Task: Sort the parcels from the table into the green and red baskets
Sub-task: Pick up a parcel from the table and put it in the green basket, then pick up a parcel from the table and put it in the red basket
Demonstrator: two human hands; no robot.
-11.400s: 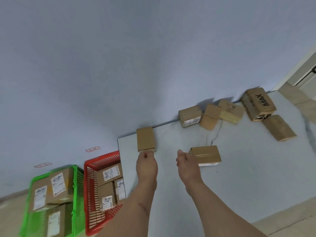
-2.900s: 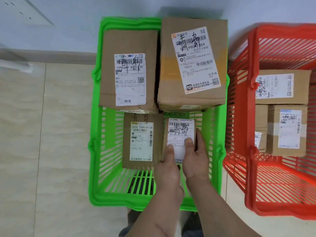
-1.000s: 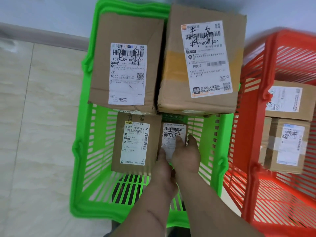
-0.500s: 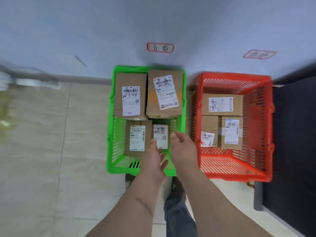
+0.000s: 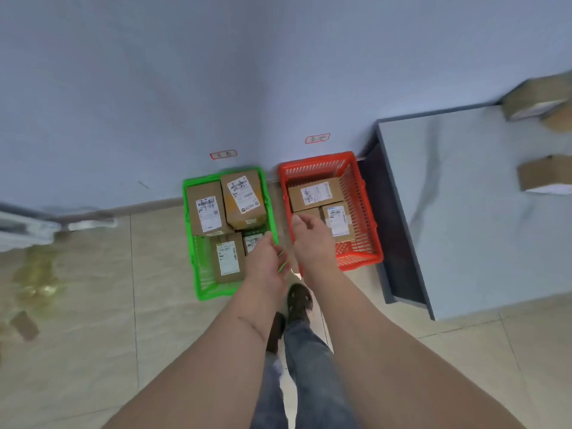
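Note:
The green basket [image 5: 190, 239] stands on the floor by the wall and holds several labelled brown parcels, among them a small one [image 5: 252, 241] at its near right. Beside it on the right, the red basket [image 5: 362, 196] holds three parcels [image 5: 314, 193]. My left hand [image 5: 267, 263] hangs empty above the green basket's near right corner, fingers relaxed. My right hand [image 5: 311, 239] hovers empty over the red basket's near left side, fingers loosely curled. Blurred parcels [image 5: 543, 173] lie on the grey table [image 5: 464, 212] at the right.
Two red-framed paper labels [image 5: 223, 154] are stuck on the blue wall above the baskets. The table's dark side panel [image 5: 393, 243] stands close beside the red basket. My legs and shoes [image 5: 298, 301] are on the beige tiled floor below the hands.
Both hands let go of the small parcel, which stays in the green basket, and pulled back empty. The view rose and swung right, bringing the table into sight.

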